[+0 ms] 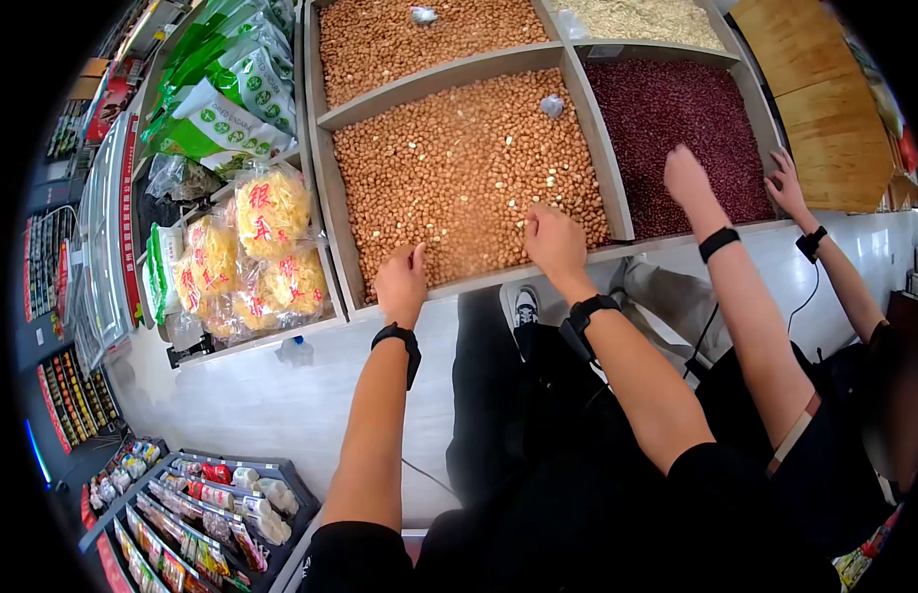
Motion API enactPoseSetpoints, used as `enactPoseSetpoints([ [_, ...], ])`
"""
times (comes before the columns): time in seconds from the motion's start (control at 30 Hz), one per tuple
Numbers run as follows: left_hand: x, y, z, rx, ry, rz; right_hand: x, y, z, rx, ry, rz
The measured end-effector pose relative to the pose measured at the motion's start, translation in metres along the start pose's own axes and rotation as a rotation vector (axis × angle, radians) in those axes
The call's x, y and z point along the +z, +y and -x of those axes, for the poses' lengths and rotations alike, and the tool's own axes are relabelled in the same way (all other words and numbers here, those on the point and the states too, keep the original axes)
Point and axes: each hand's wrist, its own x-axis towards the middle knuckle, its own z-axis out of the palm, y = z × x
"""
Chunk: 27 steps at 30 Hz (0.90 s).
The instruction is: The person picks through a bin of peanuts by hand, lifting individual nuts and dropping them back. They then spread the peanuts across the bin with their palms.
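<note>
Before me is a wooden bin full of light brown, peanut-like kernels point(449, 178), with paler split pieces scattered among them. My left hand point(401, 287) is at the bin's near left edge, its fingers curled in and the thumb against them. Farther right, my right hand point(558, 244) reaches over the near rim just above the kernels, knuckles up and fingers curled down. The fingertips of both hands are hidden, so I cannot make out what they hold. A small crumpled clear plastic piece point(552, 106) lies on the kernels near the back right.
To the right, another person's hand point(684, 176) is over a bin of dark red beans point(666, 119); their other hand point(787, 183) is at its right rim. Bagged yellow noodle-like bundles point(271, 212) and green packets point(226, 124) fill the left side. A packaged-goods shelf point(202, 514) stands lower left.
</note>
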Motion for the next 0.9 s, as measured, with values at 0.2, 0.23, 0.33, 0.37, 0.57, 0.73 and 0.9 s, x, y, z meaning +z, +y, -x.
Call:
enactPoseSetpoints([
  [0.2,0.007,-0.008,0.000,0.152,0.119,0.025,-0.007,-0.005,-0.001,-0.001,-0.010,0.022],
  [0.23,0.007,-0.008,0.000,0.150,0.118,0.024,-0.008,-0.006,-0.001,-0.010,0.005,0.030],
  [0.33,0.007,-0.007,0.001,0.136,0.105,0.020,-0.004,-0.005,-0.003,-0.028,0.022,0.063],
  [0.37,0.007,-0.006,0.001,0.138,0.104,0.009,-0.003,-0.004,-0.003,-0.028,0.022,0.063],
  [0.57,0.003,-0.005,-0.001,0.100,0.069,0.040,0.005,0.000,-0.005,0.035,-0.071,0.072],
  [0.73,0.004,-0.005,-0.003,0.048,0.047,0.077,-0.004,-0.005,-0.008,0.137,-0.224,0.066],
  [0.9,0.005,-0.005,-0.001,0.055,0.094,0.092,-0.005,-0.007,-0.007,0.129,-0.205,0.062],
])
